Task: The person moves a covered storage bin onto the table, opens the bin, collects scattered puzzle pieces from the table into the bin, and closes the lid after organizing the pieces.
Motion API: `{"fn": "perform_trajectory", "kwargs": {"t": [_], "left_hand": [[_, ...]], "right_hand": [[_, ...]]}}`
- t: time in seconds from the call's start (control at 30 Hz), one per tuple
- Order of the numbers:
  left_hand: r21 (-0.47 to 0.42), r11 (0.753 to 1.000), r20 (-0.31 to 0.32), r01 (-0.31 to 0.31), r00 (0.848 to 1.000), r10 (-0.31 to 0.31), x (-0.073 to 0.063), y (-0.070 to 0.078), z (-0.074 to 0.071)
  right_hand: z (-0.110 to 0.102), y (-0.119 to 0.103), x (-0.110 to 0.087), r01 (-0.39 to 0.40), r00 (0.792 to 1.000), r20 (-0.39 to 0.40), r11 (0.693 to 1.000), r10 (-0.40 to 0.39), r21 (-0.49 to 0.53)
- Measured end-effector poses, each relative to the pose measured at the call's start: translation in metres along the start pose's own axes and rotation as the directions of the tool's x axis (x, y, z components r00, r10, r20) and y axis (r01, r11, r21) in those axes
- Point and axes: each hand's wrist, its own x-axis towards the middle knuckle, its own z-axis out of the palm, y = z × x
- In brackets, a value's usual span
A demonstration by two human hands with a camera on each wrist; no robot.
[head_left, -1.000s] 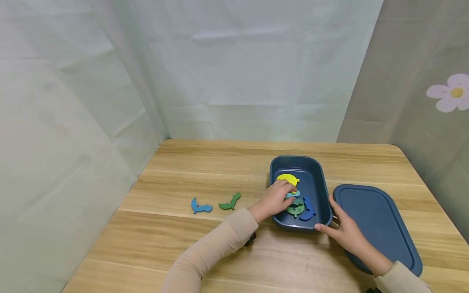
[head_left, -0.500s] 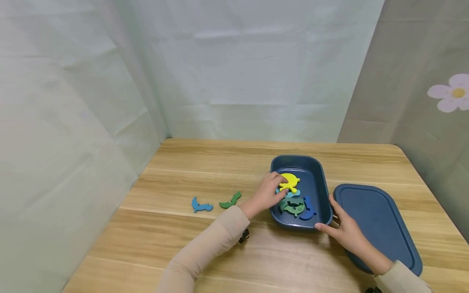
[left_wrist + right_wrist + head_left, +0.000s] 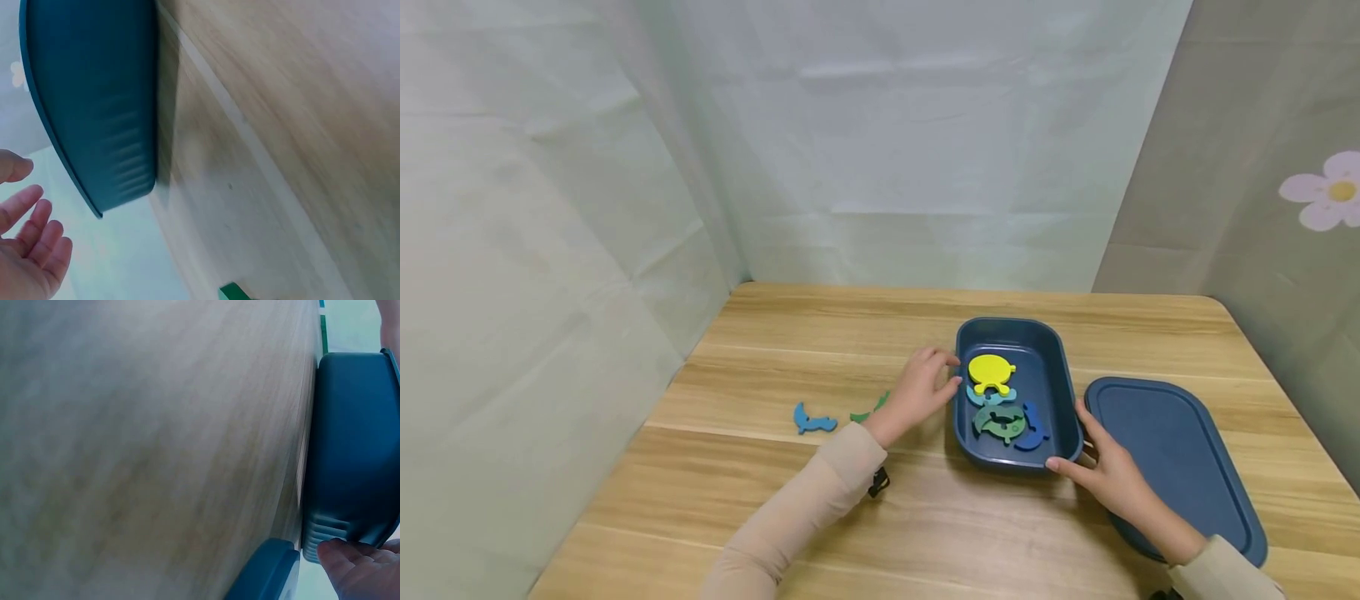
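Note:
A dark blue rectangular box [image 3: 1052, 375] stands uncovered on the table. Inside lie flat toy pieces: a round yellow piece [image 3: 989, 369] with small knobs, a light blue piece [image 3: 1002, 399] partly under it, green curved pieces [image 3: 1008, 428] and a dark blue piece [image 3: 1032, 428]. My left hand [image 3: 916, 388] is just outside the box's left rim, fingers loosely bent, holding nothing. My right hand [image 3: 1108, 477] holds the box's near right corner, thumb at the front rim and fingers along the right side. A green piece [image 3: 882, 402] on the table is partly hidden behind my left hand.
A blue curved piece [image 3: 813, 421] lies left of the green one. The flat dark blue lid [image 3: 1172, 458] lies right of the box, partly under my right forearm. Pale cloth [image 3: 917, 150] hangs behind the wooden table [image 3: 700, 483].
My left hand has let go of the yellow piece and drawn left out of the box, now partly covering the green piece on the table. My right hand stays at the corner.

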Motion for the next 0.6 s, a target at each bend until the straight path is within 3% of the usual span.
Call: {"fn": "perform_trajectory", "kwargs": {"t": [0.17, 0.37, 0.6], "left_hand": [[-0.006, 0.999, -0.022, 0.037, 0.999, -0.037, -0.005, -0.007, -0.003], [-0.007, 0.997, 0.004, 0.082, 0.997, -0.082, -0.010, -0.014, -0.009], [0.024, 0.993, -0.038, 0.114, 0.993, -0.113, -0.012, -0.021, -0.023]], "right_hand": [[-0.001, 0.000, 0.000, -0.001, 1.000, 0.002, 1.000, 0.001, -0.004], [-0.002, -0.001, 0.000, 0.000, 1.000, 0.005, 1.000, 0.000, -0.004], [0.000, 0.001, 0.000, -0.003, 1.000, -0.004, 1.000, 0.003, -0.010]]}}
